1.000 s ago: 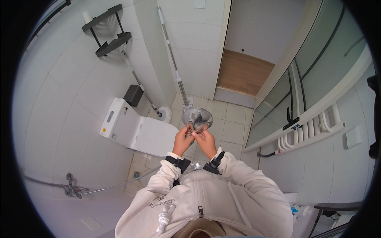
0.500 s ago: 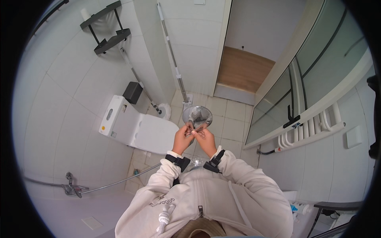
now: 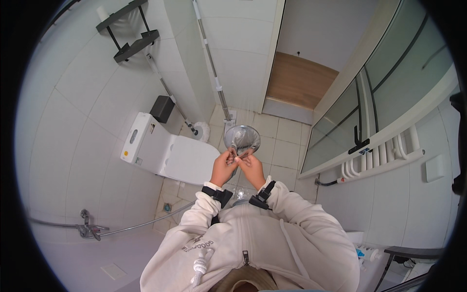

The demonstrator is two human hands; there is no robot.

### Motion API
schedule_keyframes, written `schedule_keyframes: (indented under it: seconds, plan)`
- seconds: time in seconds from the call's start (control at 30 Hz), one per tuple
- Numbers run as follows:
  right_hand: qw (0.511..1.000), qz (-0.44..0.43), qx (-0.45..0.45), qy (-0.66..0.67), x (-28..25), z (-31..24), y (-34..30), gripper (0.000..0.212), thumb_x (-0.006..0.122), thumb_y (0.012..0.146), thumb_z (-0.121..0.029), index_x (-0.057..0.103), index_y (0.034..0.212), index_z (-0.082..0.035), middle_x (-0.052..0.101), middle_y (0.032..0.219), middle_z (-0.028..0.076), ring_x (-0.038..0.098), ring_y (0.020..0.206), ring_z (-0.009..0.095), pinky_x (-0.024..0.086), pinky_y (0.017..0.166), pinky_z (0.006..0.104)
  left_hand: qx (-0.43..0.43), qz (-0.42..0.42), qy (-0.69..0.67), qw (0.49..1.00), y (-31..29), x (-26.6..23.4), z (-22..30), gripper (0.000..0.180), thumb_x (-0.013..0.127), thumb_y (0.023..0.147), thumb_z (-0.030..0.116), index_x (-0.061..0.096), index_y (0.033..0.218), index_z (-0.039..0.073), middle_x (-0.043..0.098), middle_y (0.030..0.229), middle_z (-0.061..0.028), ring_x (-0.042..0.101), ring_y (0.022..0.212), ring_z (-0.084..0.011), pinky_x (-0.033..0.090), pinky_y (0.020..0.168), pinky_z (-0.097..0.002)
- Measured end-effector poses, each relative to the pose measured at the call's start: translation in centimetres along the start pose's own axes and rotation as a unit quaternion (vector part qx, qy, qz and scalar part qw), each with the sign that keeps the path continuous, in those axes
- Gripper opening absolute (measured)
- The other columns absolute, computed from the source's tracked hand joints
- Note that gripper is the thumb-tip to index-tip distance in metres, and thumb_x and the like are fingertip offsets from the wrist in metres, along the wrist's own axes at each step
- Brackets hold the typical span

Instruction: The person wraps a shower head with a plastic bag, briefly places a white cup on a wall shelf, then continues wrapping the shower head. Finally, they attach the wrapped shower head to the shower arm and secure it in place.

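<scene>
My left hand [image 3: 224,170] and my right hand [image 3: 251,171] meet in front of me, thumbs and fingertips pinched together. Whatever lies between the fingertips is too small or hidden to make out. Just beyond them is a round, shiny chrome disc [image 3: 242,132], which looks like a shower head; its surface mirrors the hands. Faint thin streaks, like water jets, show past its far edge. A ribbed metal shower hose [image 3: 146,227] runs from the wall mixer tap [image 3: 88,229] toward my left sleeve, where its end is hidden. Black straps circle both wrists.
On the left is a white toilet [image 3: 187,158] with a closed lid. A round white mop [image 3: 198,132] and a flat mop [image 3: 220,92] lean beyond it. A glass door [image 3: 384,97] and a white towel radiator [image 3: 382,165] line the right. A floor drain [image 3: 167,208] lies left.
The view has shifted slightly. Both hands keep their fingertips pinched together in front of the chrome disc, with hardly any movement.
</scene>
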State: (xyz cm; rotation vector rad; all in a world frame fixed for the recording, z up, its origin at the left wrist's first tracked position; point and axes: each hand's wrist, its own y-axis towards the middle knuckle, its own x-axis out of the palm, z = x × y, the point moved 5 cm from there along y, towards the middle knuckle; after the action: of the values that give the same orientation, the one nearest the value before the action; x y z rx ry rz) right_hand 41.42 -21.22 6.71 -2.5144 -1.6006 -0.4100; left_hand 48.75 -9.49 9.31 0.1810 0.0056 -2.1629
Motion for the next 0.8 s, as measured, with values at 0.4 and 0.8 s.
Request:
schedule_keyframes:
  seconds: [0.4, 0.8]
  plan:
    - [1.0, 0.011, 0.014, 0.001, -0.5, 1.0, 0.1, 0.022, 0.07, 0.097, -0.01, 0.062, 0.106, 0.008, 0.072, 0.11, 0.014, 0.068, 0.102, 0.015, 0.054, 0.09, 0.0276, -0.013, -0.008, 0.019, 1.0, 0.2, 0.1, -0.4, 0.021, 0.073, 0.091, 0.005, 0.062, 0.108, -0.001, 0.06, 0.088, 0.0011, 0.054, 0.081, -0.0042, 0.049, 0.073, -0.0208]
    - [0.999, 0.016, 0.034, -0.013, -0.8, 1.1, -0.1, 0.02, 0.071, 0.096, -0.01, 0.062, 0.103, 0.006, 0.072, 0.107, 0.014, 0.068, 0.1, 0.015, 0.054, 0.089, 0.0272, -0.016, -0.016, 0.034, 0.999, 0.3, 0.3, -1.3, 0.022, 0.075, 0.089, 0.006, 0.063, 0.106, 0.001, 0.058, 0.087, 0.0036, 0.053, 0.08, -0.003, 0.048, 0.071, -0.0196]
